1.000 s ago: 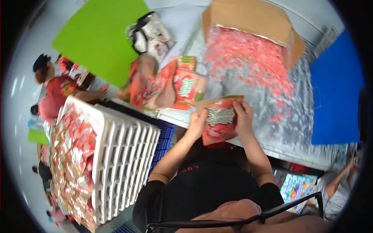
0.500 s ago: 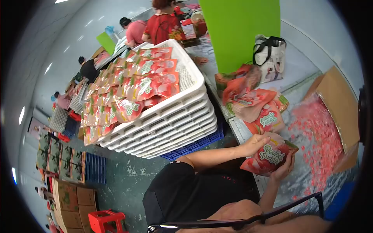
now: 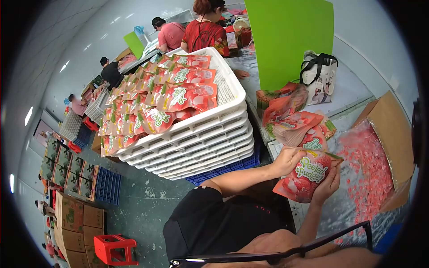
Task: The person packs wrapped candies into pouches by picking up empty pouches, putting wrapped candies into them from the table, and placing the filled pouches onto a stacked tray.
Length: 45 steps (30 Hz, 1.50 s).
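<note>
A plump red candy pouch (image 3: 308, 176) printed "Peeled Fudge" is held in front of my chest, its label facing up. My left hand (image 3: 289, 161) grips its upper left edge, with the thumb on the front. My right hand (image 3: 327, 185) holds the opposite side, fingers wrapped round behind it. Just beyond the pouch lies a fanned stack of flat printed pouches (image 3: 292, 127) on the table. To the right, small pink-red wrapped candies (image 3: 366, 165) spill from a cardboard box (image 3: 393, 134) lined with clear plastic.
Filled pouches (image 3: 178, 96) lie in rows on the top tray of stacked white trays (image 3: 201, 143) at my left. A green panel (image 3: 290, 40) and a tote bag (image 3: 319, 78) stand beyond the table. Several people work farther back. A red stool (image 3: 115, 249) stands on the floor.
The view has shifted, so the trays and table appear farther right. Both hands keep hold of the pouch, whose front has turned slightly and now shows more fully.
</note>
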Motion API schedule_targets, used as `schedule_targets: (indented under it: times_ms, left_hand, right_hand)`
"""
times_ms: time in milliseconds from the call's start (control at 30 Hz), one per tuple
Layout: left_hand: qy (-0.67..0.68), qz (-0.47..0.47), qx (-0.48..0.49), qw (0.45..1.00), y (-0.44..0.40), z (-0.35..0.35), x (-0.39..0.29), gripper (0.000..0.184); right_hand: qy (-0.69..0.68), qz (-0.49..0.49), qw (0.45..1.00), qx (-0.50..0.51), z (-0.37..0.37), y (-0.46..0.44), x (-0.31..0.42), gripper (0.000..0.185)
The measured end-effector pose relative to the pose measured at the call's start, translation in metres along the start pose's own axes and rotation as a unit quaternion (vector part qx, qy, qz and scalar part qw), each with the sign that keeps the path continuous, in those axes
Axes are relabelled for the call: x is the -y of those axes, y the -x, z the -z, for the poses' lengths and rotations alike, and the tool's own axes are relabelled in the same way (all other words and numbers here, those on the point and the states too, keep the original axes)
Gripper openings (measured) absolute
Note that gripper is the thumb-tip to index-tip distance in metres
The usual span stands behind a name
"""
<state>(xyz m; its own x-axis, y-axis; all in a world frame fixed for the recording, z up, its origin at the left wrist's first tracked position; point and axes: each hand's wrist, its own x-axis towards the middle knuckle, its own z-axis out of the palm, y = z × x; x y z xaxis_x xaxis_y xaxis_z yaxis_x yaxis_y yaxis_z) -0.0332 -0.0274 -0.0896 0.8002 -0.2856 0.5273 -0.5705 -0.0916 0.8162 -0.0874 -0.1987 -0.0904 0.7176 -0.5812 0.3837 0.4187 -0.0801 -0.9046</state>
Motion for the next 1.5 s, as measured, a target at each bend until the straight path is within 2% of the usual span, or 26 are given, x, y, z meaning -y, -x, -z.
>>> schedule_targets:
  times_ms: [200,267,333,367,400,433,467,500,533,567,600,700,767,800,867,900,967,1000,1033,1100,1133,1200,1233,1333,1467,1500]
  left_hand:
    - [0.071,-0.013,-0.002,0.997,-0.009,0.01,-0.036,0.037]
    - [0.073,-0.027,0.012,0.997,-0.016,0.024,-0.042,0.027]
    - [-0.034,-0.045,0.0,0.998,-0.02,0.039,-0.038,0.029]
    - [-0.046,-0.029,-0.063,0.997,-0.023,0.051,-0.033,0.031]
    - [-0.057,-0.013,-0.126,0.99,-0.029,0.066,-0.028,0.035]
    - [-0.188,-0.053,-0.214,0.957,-0.038,0.092,-0.028,0.046]
    - [-0.114,-0.109,-0.345,0.925,-0.058,0.107,-0.051,0.054]
    - [-0.182,0.009,-0.337,0.924,-0.053,0.149,-0.065,0.049]
    - [-0.225,0.023,-0.38,0.897,-0.057,0.18,-0.084,0.05]
    - [-0.262,-0.132,-0.494,0.818,-0.073,0.212,-0.08,0.049]
    - [-0.293,-0.142,-0.461,0.825,-0.064,0.247,-0.094,0.043]
    - [-0.402,-0.094,-0.506,0.757,-0.038,0.329,-0.089,0.034]
    - [-0.674,0.164,-0.381,0.612,-0.019,0.36,-0.085,0.041]
    - [-0.674,0.162,-0.382,0.611,-0.017,0.363,-0.081,0.041]
    - [-0.789,0.199,-0.363,0.454,-0.012,0.363,-0.073,0.053]
    - [-0.803,0.163,-0.346,0.458,-0.025,0.356,-0.081,0.053]
    - [-0.797,0.142,-0.229,0.54,-0.057,0.34,-0.079,0.054]
    - [-0.801,0.185,-0.125,0.555,-0.076,0.34,-0.064,0.05]
    - [-0.833,0.251,0.0,0.494,-0.104,0.338,-0.041,0.057]
    - [-0.788,0.254,0.109,0.55,-0.126,0.327,-0.004,0.071]
    - [-0.79,0.252,0.106,0.549,-0.129,0.335,0.003,0.071]
    - [-0.662,0.399,0.08,0.63,-0.134,0.346,0.025,0.082]
    - [-0.644,0.376,0.062,0.663,-0.125,0.353,0.025,0.088]
    - [-0.666,0.447,0.165,0.575,-0.107,0.372,-0.011,0.085]
    - [-0.712,0.508,0.153,0.459,-0.082,0.417,-0.017,0.095]
    - [-0.712,0.511,0.153,0.456,-0.079,0.419,-0.017,0.095]
  right_hand:
    - [0.05,0.056,0.996,0.037,0.001,-0.012,0.001,0.026]
    - [0.053,0.081,0.995,0.035,-0.003,-0.017,0.003,0.025]
    - [0.041,0.125,0.99,0.054,-0.004,-0.023,0.0,0.027]
    - [-0.067,0.021,0.991,0.111,0.004,-0.024,0.005,0.033]
    - [-0.068,0.023,0.991,0.11,0.009,-0.027,0.001,0.033]
    - [-0.067,-0.01,0.992,0.108,0.016,-0.033,-0.004,0.037]
    - [-0.067,-0.042,0.991,0.107,0.024,-0.037,-0.01,0.041]
    - [-0.048,-0.053,0.994,0.084,0.033,-0.035,-0.015,0.035]
    - [-0.05,-0.054,0.994,0.087,0.044,-0.035,-0.024,0.035]
    - [-0.017,-0.079,0.993,0.09,0.056,-0.035,-0.033,0.031]
    - [0.018,-0.106,0.99,0.095,0.067,-0.034,-0.043,0.028]
    - [0.019,-0.156,0.984,0.09,0.093,-0.021,-0.072,0.023]
    - [0.03,-0.18,0.978,0.1,0.11,-0.01,-0.094,0.023]
    - [0.045,-0.203,0.972,0.107,0.116,-0.004,-0.103,0.023]
    - [0.053,-0.226,0.966,0.11,0.125,0.007,-0.117,0.022]
    - [0.063,-0.251,0.959,0.113,0.127,0.01,-0.12,0.022]
    - [0.075,-0.259,0.955,0.12,0.127,0.012,-0.121,0.022]
    - [0.085,-0.267,0.951,0.129,0.128,0.015,-0.121,0.021]
    - [0.084,-0.268,0.952,0.125,0.128,0.017,-0.123,0.021]
    - [0.092,-0.292,0.943,0.129,0.126,0.02,-0.129,0.022]
    - [0.089,-0.289,0.944,0.128,0.127,0.022,-0.138,0.022]
    - [0.081,-0.312,0.938,0.129,0.141,0.032,-0.156,0.023]
    - [0.083,-0.315,0.937,0.126,0.147,0.035,-0.159,0.023]
    - [0.084,-0.346,0.927,0.115,0.161,0.042,-0.163,0.023]
    - [0.074,-0.357,0.924,0.115,0.164,0.039,-0.169,0.023]
    - [0.082,-0.355,0.925,0.11,0.163,0.039,-0.17,0.023]
